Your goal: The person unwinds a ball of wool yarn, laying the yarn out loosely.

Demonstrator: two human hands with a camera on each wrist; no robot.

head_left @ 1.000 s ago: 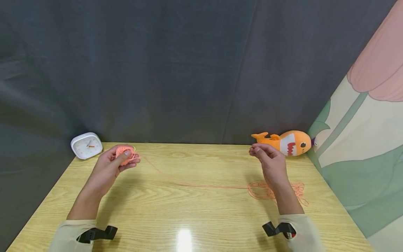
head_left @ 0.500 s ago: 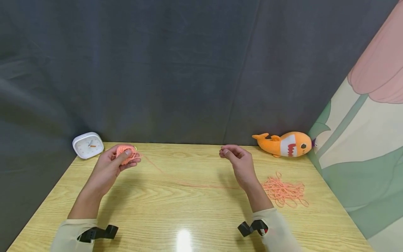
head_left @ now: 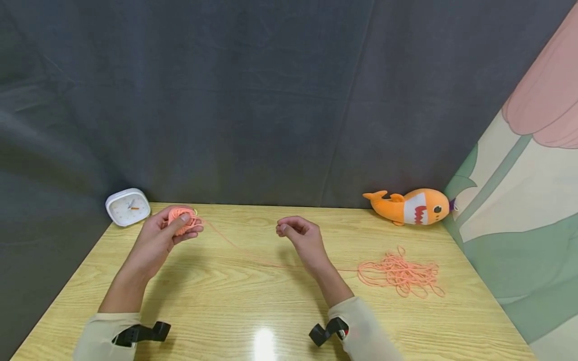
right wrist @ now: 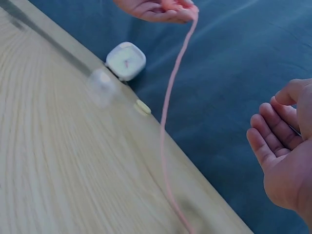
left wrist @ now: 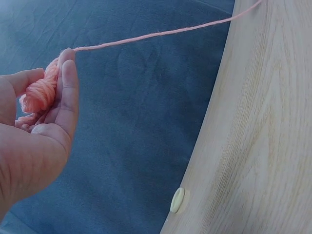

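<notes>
From ball, strand runs right toward tangle.

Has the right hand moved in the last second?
Yes. The right hand has swung left, away from the shark toy, toward the table's middle.

A small ball of peach yarn sits gripped in the left hand. Its loose strand trails under the right hand to a tangled heap beyond its wrist.
</notes>
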